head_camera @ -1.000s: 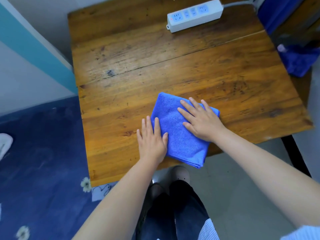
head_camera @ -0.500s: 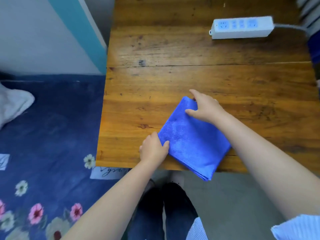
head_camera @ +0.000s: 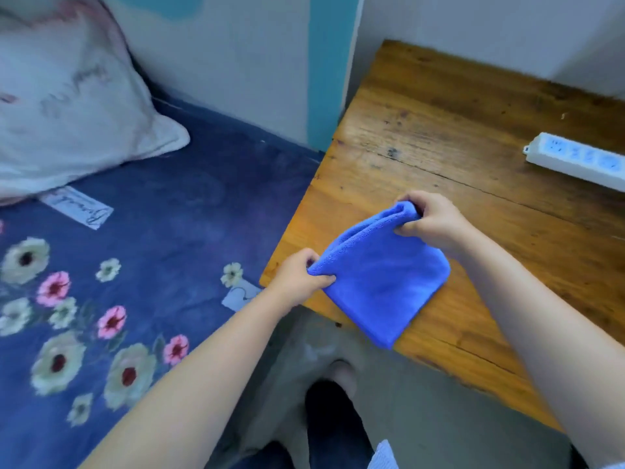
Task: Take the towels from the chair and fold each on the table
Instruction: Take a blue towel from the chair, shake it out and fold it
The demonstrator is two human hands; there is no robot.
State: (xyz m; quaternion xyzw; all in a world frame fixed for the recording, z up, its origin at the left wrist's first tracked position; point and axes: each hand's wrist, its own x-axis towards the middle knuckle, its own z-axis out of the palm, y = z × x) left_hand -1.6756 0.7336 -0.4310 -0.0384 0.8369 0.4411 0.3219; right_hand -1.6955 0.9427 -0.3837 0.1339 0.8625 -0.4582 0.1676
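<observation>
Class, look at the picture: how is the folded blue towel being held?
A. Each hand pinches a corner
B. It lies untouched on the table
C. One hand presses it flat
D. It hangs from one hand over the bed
A: the left hand and the right hand each pinch a corner of the blue towel.

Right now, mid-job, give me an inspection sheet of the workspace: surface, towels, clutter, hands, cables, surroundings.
Surface: wooden table, worn, with a crack across it.
Job's things: one blue towel, folded, lifted at two corners, hanging over the near table edge.
Clutter: nothing seen.
Hands: left hand pinches the near corner; right hand pinches the far corner.
Cables: white power strip on the table; its cord is out of frame.
Surroundings: floral bedspread and pillow to the left.
</observation>
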